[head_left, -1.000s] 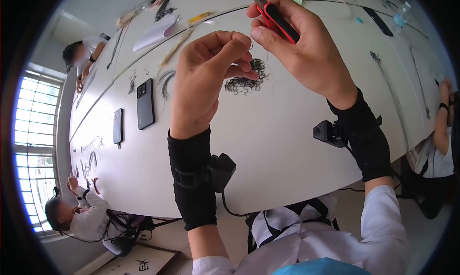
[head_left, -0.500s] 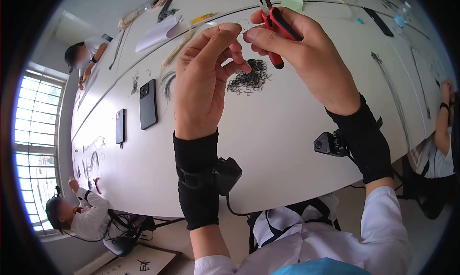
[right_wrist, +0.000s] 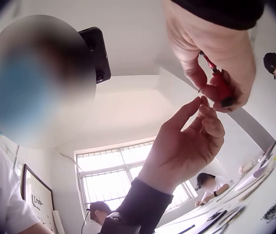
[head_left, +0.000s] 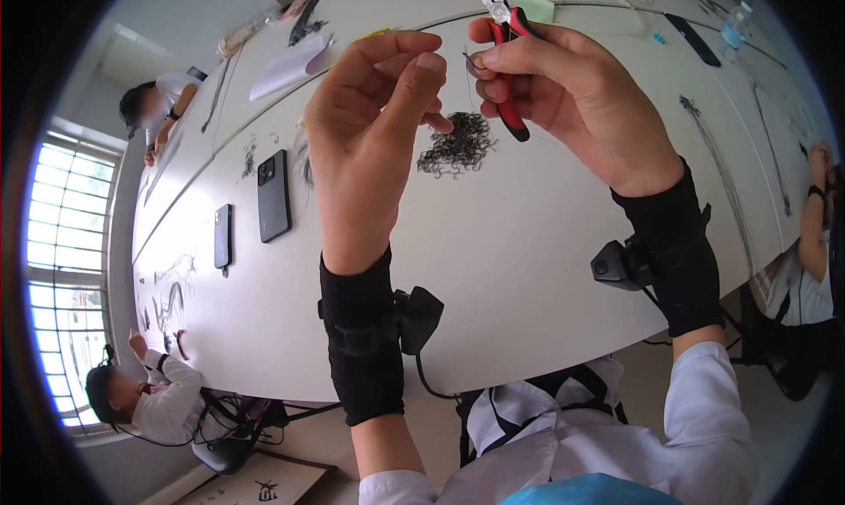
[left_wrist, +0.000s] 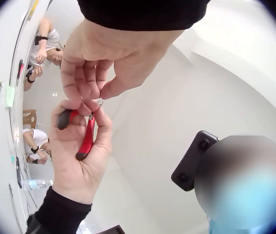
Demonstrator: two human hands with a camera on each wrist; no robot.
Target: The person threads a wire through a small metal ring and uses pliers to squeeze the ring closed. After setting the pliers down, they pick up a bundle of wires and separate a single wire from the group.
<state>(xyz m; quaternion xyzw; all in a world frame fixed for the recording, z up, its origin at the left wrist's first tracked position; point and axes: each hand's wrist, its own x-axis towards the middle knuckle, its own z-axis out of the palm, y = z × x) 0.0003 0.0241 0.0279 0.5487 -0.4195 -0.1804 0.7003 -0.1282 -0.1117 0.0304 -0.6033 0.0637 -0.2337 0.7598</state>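
A white table (head_left: pixel 519 267) was seen below all that was held. Above it, the left hand (head_left: pixel 365 144) was held with thumb and forefinger near each other; whether anything fine was pinched there could not be told. By the curled fingers of the right hand (head_left: pixel 590 100), red-handled pliers (head_left: pixel 501 14) were gripped, their metal nose pointed toward the table's far side. A larger dark phone (head_left: pixel 274 197) was laid left of the left hand. A heap of black wavy pieces (head_left: pixel 456 144) was spread between the hands, and a thin dark strand (head_left: pixel 470 61) was seen at the right thumb's tip.
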